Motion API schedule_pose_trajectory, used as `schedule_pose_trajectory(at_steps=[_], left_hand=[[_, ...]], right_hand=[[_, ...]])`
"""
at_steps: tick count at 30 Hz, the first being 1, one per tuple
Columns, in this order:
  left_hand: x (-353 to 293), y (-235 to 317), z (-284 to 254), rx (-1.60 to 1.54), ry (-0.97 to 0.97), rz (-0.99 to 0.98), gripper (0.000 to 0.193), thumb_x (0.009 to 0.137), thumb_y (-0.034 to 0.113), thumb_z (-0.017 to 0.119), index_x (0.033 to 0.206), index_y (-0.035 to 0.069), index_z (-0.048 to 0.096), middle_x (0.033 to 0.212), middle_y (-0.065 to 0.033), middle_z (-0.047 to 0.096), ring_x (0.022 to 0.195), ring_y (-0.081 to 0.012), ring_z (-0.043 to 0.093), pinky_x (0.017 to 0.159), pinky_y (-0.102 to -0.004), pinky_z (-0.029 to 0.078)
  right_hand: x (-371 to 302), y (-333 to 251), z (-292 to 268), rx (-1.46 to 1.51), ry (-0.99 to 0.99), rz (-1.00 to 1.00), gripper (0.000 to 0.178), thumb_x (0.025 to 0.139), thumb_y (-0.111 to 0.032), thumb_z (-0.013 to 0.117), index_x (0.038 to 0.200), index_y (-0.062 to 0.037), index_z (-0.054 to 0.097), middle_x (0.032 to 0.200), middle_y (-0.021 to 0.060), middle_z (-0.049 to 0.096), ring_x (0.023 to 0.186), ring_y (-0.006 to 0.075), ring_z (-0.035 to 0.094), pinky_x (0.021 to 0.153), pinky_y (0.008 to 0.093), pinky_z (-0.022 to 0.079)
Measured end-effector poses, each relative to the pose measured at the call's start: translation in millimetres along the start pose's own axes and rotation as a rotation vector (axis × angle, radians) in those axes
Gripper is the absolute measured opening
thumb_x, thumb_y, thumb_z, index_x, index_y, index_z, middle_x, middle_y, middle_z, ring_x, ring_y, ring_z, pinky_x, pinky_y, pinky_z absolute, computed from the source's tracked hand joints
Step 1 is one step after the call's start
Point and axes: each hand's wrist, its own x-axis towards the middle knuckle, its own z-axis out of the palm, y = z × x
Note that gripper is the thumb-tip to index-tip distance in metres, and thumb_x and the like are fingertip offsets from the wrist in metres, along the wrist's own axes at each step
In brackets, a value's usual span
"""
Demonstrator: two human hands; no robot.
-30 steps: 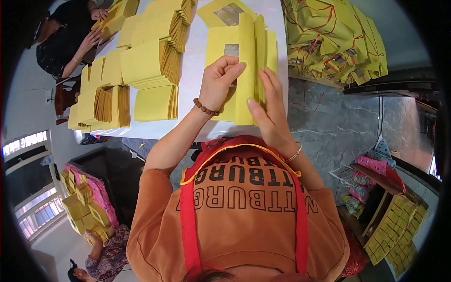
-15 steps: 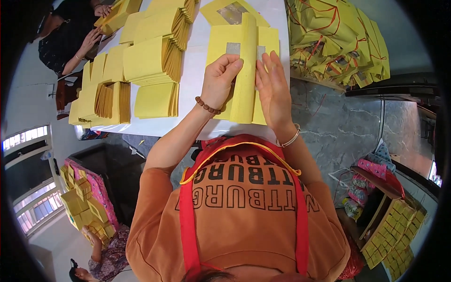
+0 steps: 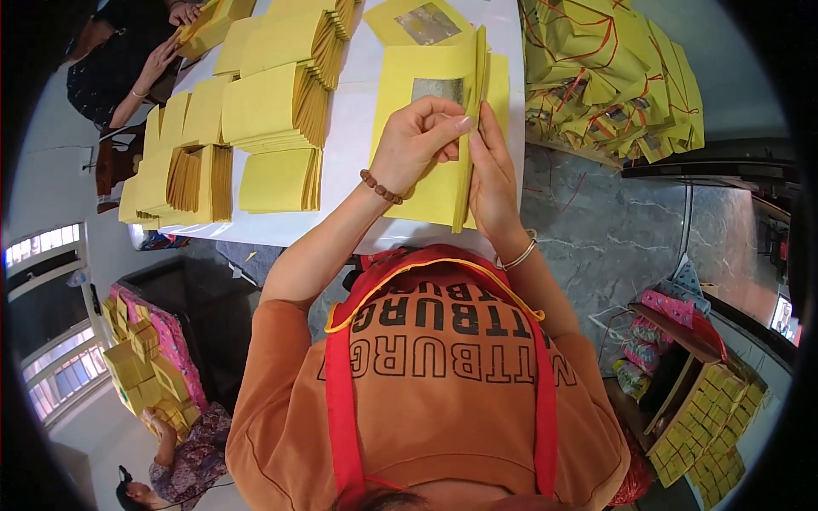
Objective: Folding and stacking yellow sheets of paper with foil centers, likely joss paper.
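Note:
A folded yellow paper sheet (image 3: 423, 189) lies on the table in front of me, its raised flap standing edge-up along the right side. A grey square patch shows on the paper beneath my hands. My left hand (image 3: 426, 140), with a brown bead bracelet at its wrist, is closed, thumb and fingers pinching the flap. From the other side my right hand (image 3: 494, 175) presses against the same flap, fingers together and thumb near the left fingertips. Just beyond lies another yellow sheet (image 3: 383, 27) with a grey patch.
Several stacks of folded yellow paper (image 3: 264, 106) cover the table's left part. On the right, yellow paper bundles with red string (image 3: 613, 77) are heaped. Another person's hands (image 3: 160, 64) work at the far left; a second person (image 3: 183, 460) sits at lower left beside yellow bundles.
The flap, which lay broad across the paper, now stands up narrow and farther right. My left hand has moved right; my right hand has turned from flat and apart to against the flap.

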Motion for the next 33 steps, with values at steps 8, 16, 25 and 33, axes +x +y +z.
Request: schedule_pose_trajectory(at_steps=[8,16,25,33], left_hand=[[0,-2,0,0.044,-0.014,0.001,0.02,0.085,0.017,0.065,0.095,0.001,0.058,0.066,0.0009,0.057,0.057,-0.0045,0.053,0.049,-0.0175,0.039],[0,-16,-5,-0.015,0.018,0.066,0.016,0.087,0.01,0.059,0.1,0.002,0.056,0.066,0.0025,0.053,0.055,-0.0032,0.047,0.05,-0.0174,0.038],[-6,-3,8,0.125,0.101,0.205,0.028,0.089,0.01,0.053,0.115,0.003,0.053,0.066,0.0041,0.045,0.054,-0.0035,0.041,0.049,-0.0188,0.035],[0,-8,7,0.238,0.091,0.138,0.03,0.09,0.018,0.057,0.115,0.003,0.052,0.08,0.0041,0.052,0.063,-0.0011,0.043,0.051,-0.0175,0.034]], right_hand=[[-4,-1,-2,0.041,-0.057,0.017,0.053,0.099,-0.027,0.034,0.142,-0.001,0.019,0.132,0.0068,0.039,0.114,0.011,0.041,0.096,0.0229,0.033],[-4,-1,-2,0.09,-0.025,0.017,0.047,0.098,-0.032,0.031,0.138,-0.0062,0.029,0.121,0.0053,0.048,0.105,0.0109,0.05,0.09,0.0257,0.042],[-2,-2,1,-0.164,-0.068,-0.042,0.06,0.095,-0.018,0.042,0.141,0.0057,0.013,0.146,0.0144,0.022,0.133,0.0188,0.024,0.107,0.0286,0.02],[-5,-6,4,-0.213,-0.082,-0.037,0.059,0.095,-0.017,0.041,0.142,0.0048,0.013,0.145,0.0145,0.022,0.133,0.0186,0.023,0.107,0.0286,0.02]])
